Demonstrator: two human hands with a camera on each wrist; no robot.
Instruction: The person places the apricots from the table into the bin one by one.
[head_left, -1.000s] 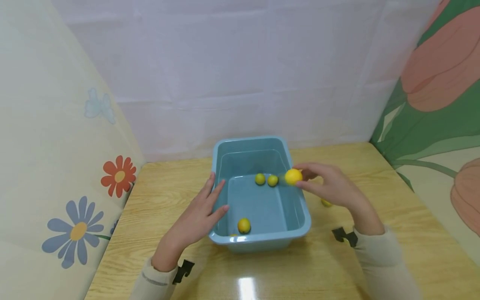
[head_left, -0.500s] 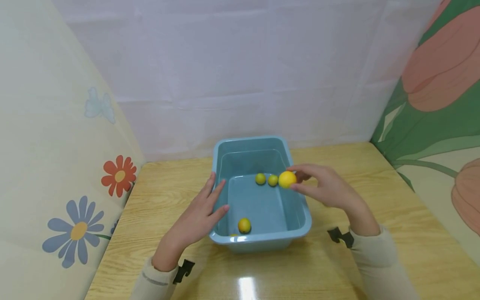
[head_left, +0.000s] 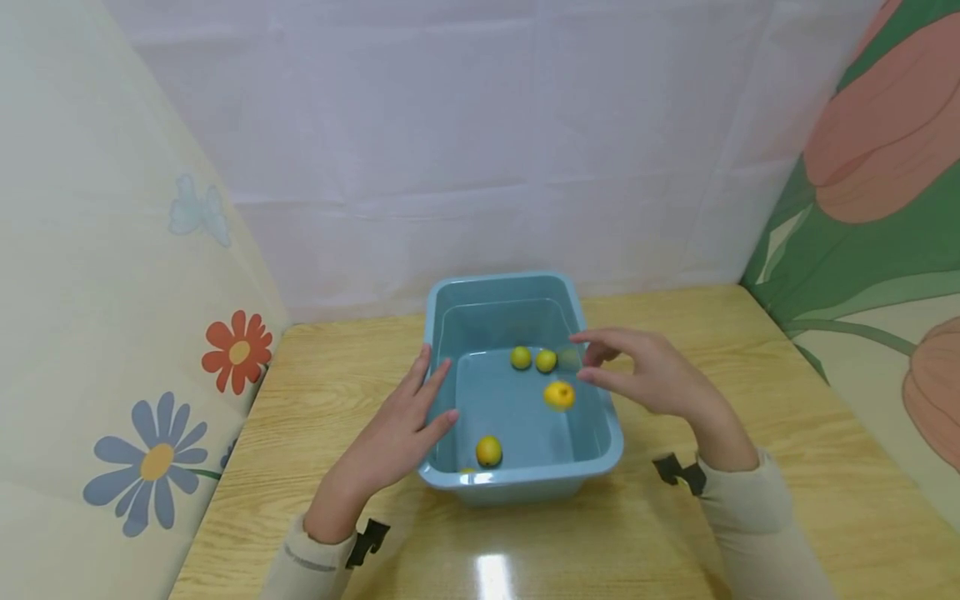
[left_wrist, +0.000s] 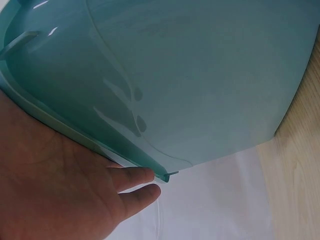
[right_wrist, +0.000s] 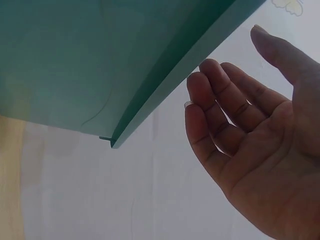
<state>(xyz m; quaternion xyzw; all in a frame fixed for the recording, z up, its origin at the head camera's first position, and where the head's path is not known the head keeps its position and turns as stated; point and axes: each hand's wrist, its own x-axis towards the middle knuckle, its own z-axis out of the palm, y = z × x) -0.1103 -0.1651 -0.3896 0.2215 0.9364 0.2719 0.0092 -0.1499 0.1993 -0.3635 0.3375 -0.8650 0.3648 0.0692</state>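
A yellow-orange citrus fruit (head_left: 559, 396), slightly blurred, is in the air inside the blue plastic basin (head_left: 517, 481), just below and left of my right fingertips. Nothing is between the parted thumb and fingers of my right hand (head_left: 648, 371), which hovers over the basin's right rim. My left hand (head_left: 393, 433) rests on the left rim with its fingers spread; the left wrist view shows the palm (left_wrist: 55, 180) against the rim's outer edge. Two greenish-yellow fruits (head_left: 521, 358) lie at the basin's far end. An orange-yellow fruit (head_left: 488, 451) lies near the front wall, with another mostly hidden beside it.
The basin stands on a wood-grain table (head_left: 337, 375). A white cloth (head_left: 480, 150) hangs behind it. Flower-printed panels (head_left: 135, 333) flank the table on both sides.
My right hand has moved slightly left over the basin and let go of the yellow fruit, which has dropped below the fingers. My left hand has stayed on the rim.
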